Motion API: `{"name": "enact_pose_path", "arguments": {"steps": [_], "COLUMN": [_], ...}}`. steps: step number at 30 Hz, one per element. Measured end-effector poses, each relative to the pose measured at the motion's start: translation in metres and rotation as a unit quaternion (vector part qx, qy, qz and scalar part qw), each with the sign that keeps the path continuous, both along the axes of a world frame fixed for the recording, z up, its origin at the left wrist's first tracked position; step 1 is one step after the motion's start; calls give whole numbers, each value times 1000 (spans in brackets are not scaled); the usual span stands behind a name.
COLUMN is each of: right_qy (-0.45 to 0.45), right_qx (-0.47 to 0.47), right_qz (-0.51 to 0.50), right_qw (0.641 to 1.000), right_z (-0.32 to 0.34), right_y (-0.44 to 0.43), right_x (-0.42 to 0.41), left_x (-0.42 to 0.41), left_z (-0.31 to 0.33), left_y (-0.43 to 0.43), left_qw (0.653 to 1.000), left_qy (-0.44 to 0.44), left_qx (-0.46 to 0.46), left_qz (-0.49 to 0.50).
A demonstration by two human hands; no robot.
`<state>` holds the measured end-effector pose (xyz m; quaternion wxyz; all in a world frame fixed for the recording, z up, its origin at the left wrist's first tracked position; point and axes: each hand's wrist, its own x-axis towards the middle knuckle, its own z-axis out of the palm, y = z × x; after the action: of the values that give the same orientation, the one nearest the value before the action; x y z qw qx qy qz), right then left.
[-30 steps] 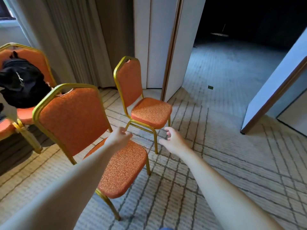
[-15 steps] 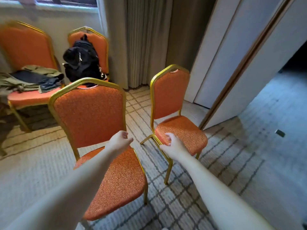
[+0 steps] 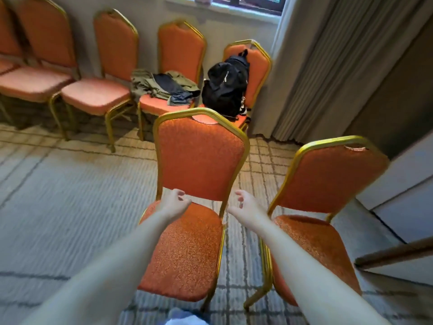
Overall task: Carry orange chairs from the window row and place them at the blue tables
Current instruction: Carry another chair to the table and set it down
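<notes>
Left hand (image 3: 174,202) and right hand (image 3: 246,207) loosely curled, empty, over the near chair (image 3: 199,158). Lift sloppily and it probably clips the right chair (image 3: 328,179).

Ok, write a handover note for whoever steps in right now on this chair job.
Left hand and right hand: both empty, fingers loosely curled, close to the near chair.
A second chair stands right of it; both stand apart from the window row.
Two row chairs hold clothes and a backpack.
No blue tables in view. Left: grip a chair, carry it to them.
</notes>
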<state>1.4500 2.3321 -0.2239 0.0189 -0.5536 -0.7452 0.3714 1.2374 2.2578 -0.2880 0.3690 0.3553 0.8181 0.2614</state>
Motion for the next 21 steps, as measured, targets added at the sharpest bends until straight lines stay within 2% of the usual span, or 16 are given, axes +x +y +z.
{"name": "enact_pose_path", "arguments": {"steps": [8, 12, 16, 21], "right_qy": [-16, -35, -43, -46], "right_qx": [-10, -8, -21, -63], "right_qz": [99, 231, 367, 460], "right_qw": [995, 972, 929, 884], "right_z": [-12, -24, -36, -55], "right_y": [53, 71, 90, 113], "right_x": [-65, -131, -194, -241], "left_x": [-26, -52, -73, -63], "left_z": [-13, -20, -29, -44], "left_y": [5, -9, -22, -32], "left_qw": [991, 969, 922, 832], "left_qy": [-34, -44, -41, -51], "left_qx": [-12, -30, -30, -35], "left_qz": [129, 241, 385, 552]}}
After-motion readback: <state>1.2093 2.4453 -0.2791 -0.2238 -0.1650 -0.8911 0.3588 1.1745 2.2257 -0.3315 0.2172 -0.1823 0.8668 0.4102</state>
